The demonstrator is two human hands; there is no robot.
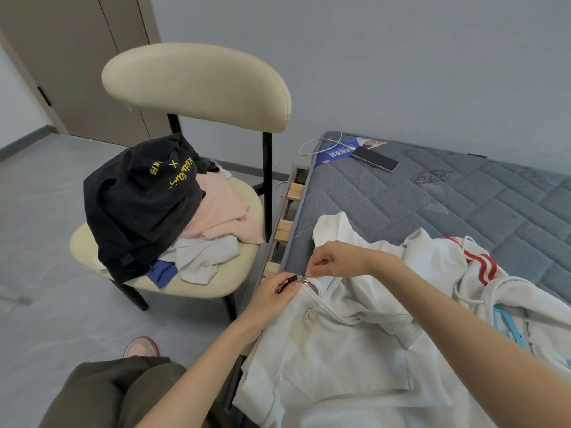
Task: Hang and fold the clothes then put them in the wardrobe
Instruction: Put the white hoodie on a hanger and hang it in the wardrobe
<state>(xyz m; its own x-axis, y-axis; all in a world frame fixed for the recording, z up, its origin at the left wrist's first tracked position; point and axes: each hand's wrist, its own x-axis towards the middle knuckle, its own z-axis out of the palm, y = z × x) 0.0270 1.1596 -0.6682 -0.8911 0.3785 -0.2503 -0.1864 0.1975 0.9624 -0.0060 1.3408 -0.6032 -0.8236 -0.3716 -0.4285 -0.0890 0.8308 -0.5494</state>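
Note:
A white zip hoodie [349,344] with red stripes on one sleeve lies spread over the near corner of the grey mattress [463,196]. My left hand [272,296] pinches the zip puller with its dark tab at the hoodie's hem end. My right hand [332,257] pinches the fabric edge right beside the zip. A light blue hanger [509,329] lies partly under the hoodie at the right. A pile of clothes sits on the cream chair [197,84]: a black shirt with yellow print [139,199], a pink garment [222,211], a pale grey one [200,254] and a blue one.
A phone [375,159] on a white cable and a blue leaflet [336,151] lie at the mattress's far corner. Bare wooden bed slats [285,230] show between chair and mattress. Wardrobe doors [92,57] stand at the back left. Grey floor spreads to the left.

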